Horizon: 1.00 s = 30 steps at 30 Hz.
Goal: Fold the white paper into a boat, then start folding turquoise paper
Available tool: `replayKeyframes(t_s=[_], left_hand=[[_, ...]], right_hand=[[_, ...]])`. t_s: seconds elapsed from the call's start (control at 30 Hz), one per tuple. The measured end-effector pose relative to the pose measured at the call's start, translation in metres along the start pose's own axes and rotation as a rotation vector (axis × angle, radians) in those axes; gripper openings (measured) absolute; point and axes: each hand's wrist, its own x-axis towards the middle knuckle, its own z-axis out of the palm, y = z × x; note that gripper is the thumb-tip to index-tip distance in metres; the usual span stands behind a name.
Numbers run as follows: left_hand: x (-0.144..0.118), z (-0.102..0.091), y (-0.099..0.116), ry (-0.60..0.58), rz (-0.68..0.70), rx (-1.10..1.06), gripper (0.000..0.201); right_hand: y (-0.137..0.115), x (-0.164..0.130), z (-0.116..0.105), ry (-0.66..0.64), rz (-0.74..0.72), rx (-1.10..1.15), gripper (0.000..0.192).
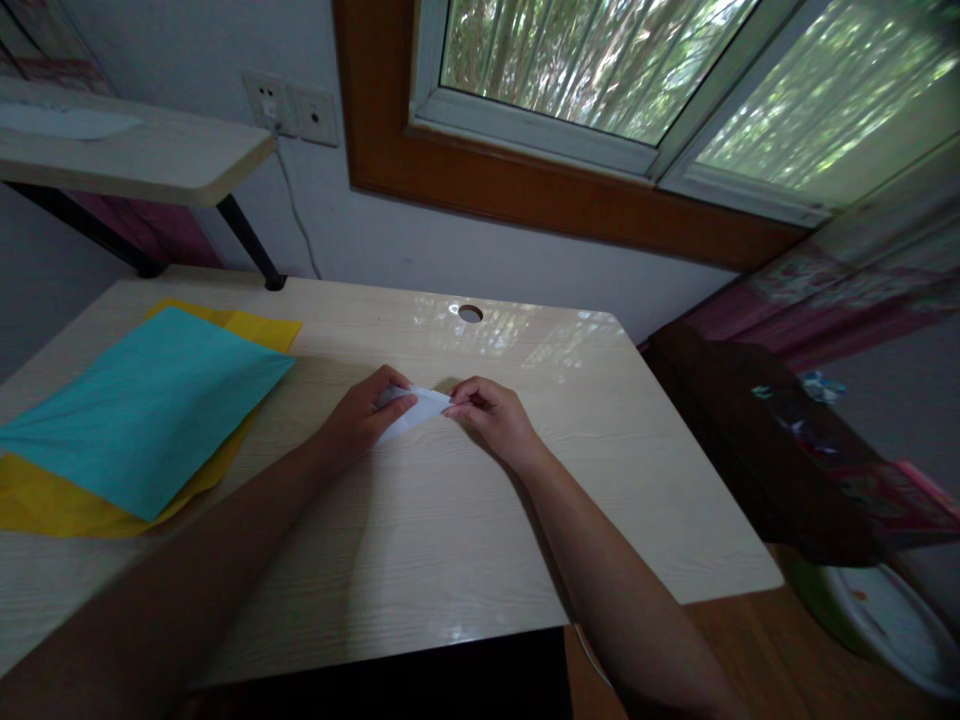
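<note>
A small white piece of folded paper (421, 409) is held between both hands, just over the middle of the pale wooden table (420, 560). My left hand (369, 408) grips its left part, thumb on top and fingers behind. At the paper's right tip, my right hand (491, 415) pinches it between thumb and fingers. The paper narrows toward that tip. Some of its left side is hidden by my left hand.
Left on the table lie a turquoise sheet (157, 400) and, under it, a yellow sheet (232, 325). A raised shelf (180, 165) on black legs stands back left. The tabletop has a round cable hole (471, 314) near the wall. A dark wooden cabinet (720, 430) stands right.
</note>
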Motion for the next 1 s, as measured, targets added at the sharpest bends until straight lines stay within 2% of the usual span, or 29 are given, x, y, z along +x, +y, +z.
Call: replayKeyframes(t_s=[0.17,0.37,0.43,0.6,0.77,1.0], left_hand=[[0.0,-0.001,0.001,0.01,-0.032,0.025,0.026],[-0.001,0.0,0.003,0.023,-0.047,0.005,0.026],[-0.001,0.0,0.004,0.033,-0.059,0.0,0.025],[-0.001,0.001,0.005,0.026,-0.091,-0.042,0.025],[-0.001,0.001,0.004,0.031,-0.097,-0.047,0.025],[-0.001,0.002,0.004,0.027,-0.119,-0.088,0.026]], right_hand=[[-0.003,-0.001,0.002,0.035,0.117,0.039,0.021],[-0.006,-0.002,0.006,0.011,0.219,0.186,0.023],[-0.006,-0.002,0.008,0.01,0.223,0.22,0.024],[-0.005,-0.001,0.011,0.03,0.125,0.23,0.025],[0.0,0.0,0.011,0.051,0.202,0.23,0.026],[-0.003,0.001,0.014,0.071,0.234,0.284,0.028]])
